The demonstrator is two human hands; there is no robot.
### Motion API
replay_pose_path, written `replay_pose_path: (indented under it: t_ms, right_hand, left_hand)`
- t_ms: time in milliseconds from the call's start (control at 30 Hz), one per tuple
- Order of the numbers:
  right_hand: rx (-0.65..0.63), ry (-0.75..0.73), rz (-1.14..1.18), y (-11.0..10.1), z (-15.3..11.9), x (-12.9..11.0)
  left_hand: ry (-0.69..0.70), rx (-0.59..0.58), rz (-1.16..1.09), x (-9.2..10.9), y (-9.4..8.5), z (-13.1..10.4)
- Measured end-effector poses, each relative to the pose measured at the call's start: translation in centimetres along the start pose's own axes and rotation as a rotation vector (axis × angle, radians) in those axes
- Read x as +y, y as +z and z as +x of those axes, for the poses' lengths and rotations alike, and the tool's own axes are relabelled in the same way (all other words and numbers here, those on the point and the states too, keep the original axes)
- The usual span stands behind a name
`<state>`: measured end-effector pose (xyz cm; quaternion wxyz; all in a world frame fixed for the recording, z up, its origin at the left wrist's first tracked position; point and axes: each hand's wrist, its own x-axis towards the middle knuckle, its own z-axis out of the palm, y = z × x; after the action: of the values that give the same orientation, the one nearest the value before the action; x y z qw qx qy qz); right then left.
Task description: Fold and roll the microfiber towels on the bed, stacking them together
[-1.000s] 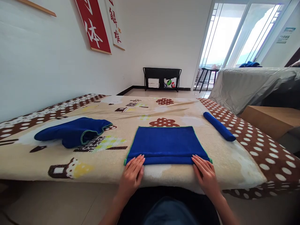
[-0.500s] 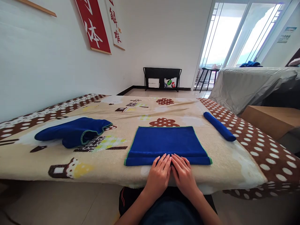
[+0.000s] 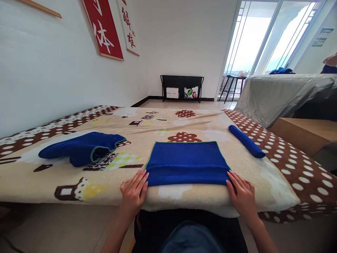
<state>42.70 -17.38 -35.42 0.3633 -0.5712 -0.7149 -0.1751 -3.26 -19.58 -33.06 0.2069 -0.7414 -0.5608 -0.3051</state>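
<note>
A blue cloth (image 3: 186, 154) with green stitched edges lies on the patterned blanket in front of me, a folded strip along its near edge. My left hand (image 3: 134, 189) covers the near left corner, fingers over the edge and thumb at the front. At the near right corner, my right hand (image 3: 240, 191) grips the strip's other end in the same way. Both corners are hidden under the fingers. A crumpled blue cloth (image 3: 81, 147) rests to the left. To the right lies a rolled blue cloth (image 3: 246, 141).
The cream and brown blanket (image 3: 110, 191) covers the surface, with its front edge near my lap. A cardboard box (image 3: 302, 133) and a plastic-covered piece of furniture (image 3: 279, 91) stand at the right. Farther back are a black rack (image 3: 182, 84) and a stool (image 3: 235, 79).
My hands have moved apart from the middle of the near edge to the cloth's two near corners. The folded strip looks wider, with its crease farther from me.
</note>
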Motion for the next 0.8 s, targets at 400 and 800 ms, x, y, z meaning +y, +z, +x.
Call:
replay_pose_path:
  t_ms: [400, 800]
  right_hand:
    - [-0.112, -0.021, 0.135, -2.1, -0.6, 3.5]
    - [-0.121, 0.08, 0.162, -1.2, 1.0, 3.8]
  left_hand:
    - [0.094, -0.045, -0.134, -1.9, -1.7, -0.5]
    - [-0.062, 0.005, -0.306, -1.6, -1.9, 1.5]
